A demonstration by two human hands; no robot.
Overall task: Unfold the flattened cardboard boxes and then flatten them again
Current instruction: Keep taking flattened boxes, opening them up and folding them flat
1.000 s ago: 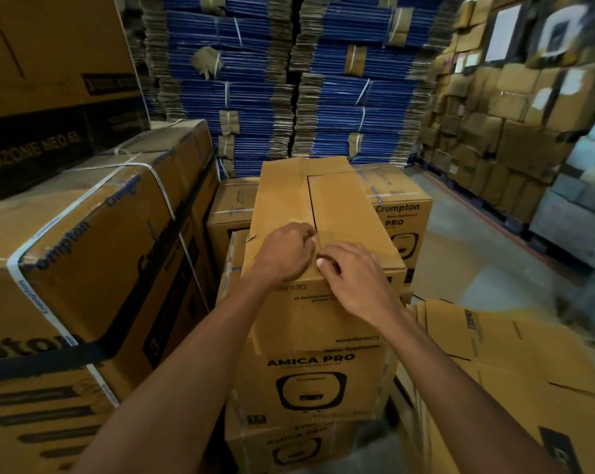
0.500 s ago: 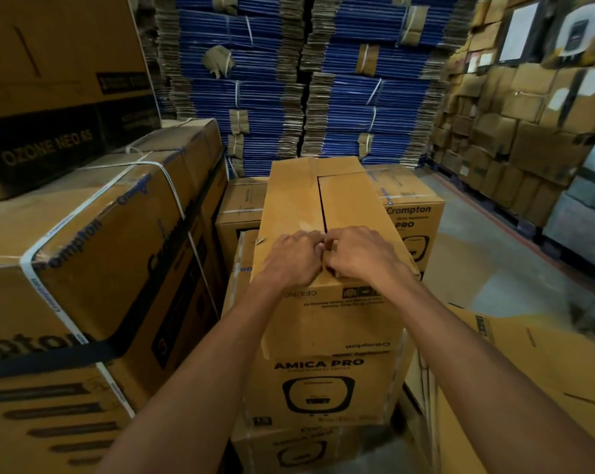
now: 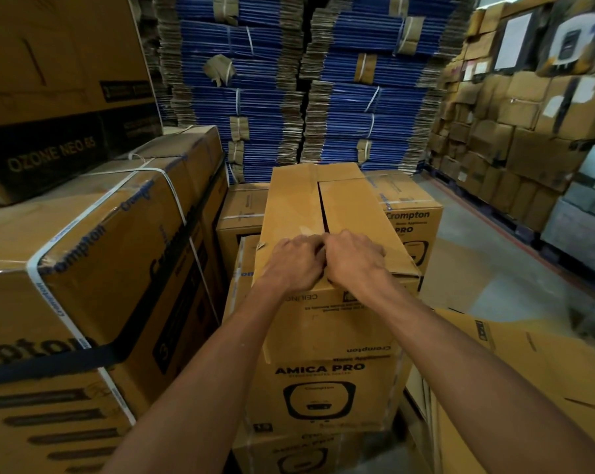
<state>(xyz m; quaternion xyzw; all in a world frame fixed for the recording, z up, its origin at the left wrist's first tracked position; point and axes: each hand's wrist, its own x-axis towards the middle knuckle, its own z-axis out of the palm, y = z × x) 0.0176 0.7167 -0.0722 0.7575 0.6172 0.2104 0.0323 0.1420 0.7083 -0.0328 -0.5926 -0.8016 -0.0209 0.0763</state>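
The cardboard box [image 3: 296, 206], plain brown corrugated board and squared up into a long oblong, sits on top of a printed AMICA PRO carton [image 3: 323, 388]; its two top flaps meet in a dark straight seam [image 3: 318, 206]; the left hand [image 3: 291, 265] and right hand [image 3: 356, 260] touch each other at the seam's near end, fingers [image 3: 314, 246] of both bent and curled down onto the flap edges there; to the left stands a large glossy carton [image 3: 101, 251] bound with white plastic strapping; behind rise blue-faced bundles [image 3: 255, 107] of flat board with ragged corrugated edges; flattened brown sheets [image 3: 528, 388] lean at lower right; the grey floor [image 3: 494, 268] looks smooth.
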